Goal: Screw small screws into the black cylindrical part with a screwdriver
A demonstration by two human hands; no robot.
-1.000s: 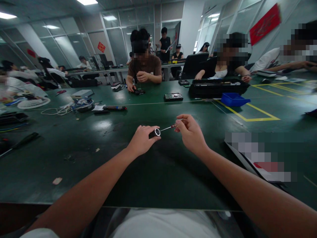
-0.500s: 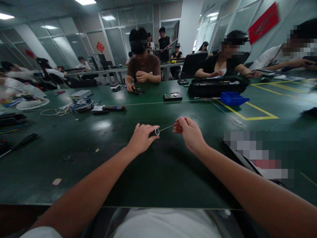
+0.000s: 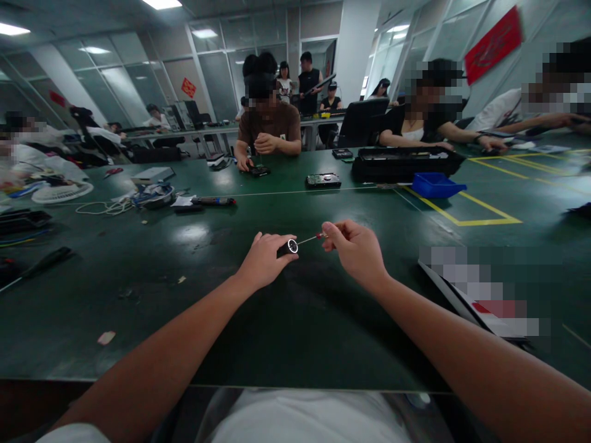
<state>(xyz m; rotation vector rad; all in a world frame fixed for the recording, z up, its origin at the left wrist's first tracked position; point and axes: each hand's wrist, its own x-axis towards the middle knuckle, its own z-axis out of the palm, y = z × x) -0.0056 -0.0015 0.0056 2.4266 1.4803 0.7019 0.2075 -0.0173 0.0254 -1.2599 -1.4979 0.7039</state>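
Observation:
Just above the green table [image 3: 295, 344], my left hand [image 3: 264, 258] is closed around a small black cylinder [image 3: 289, 247]. Its round end, with a bright silver rim, faces right. My right hand [image 3: 357, 246] pinches a thin screwdriver [image 3: 308, 239] with a red collar by its handle, which the fingers mostly hide. The metal shaft points left, and its tip meets the rimmed end of the cylinder; whether it sits inside or only touches, I cannot tell.
A blue bin [image 3: 436, 184] and a long black device [image 3: 406, 165] stand at the back right. Beyond my hands lies a hard drive [image 3: 323, 180]. Coiled cables [image 3: 152, 195] are at back left, another screwdriver [image 3: 41, 266] at far left, a pixelated sheet [image 3: 484, 301] at right. Several people sit around.
My right hand has turned slightly, so the screwdriver's red collar now shows clear of the fingers. My left hand holds the cylinder in nearly the same place. A co-worker at right has shifted their arms.

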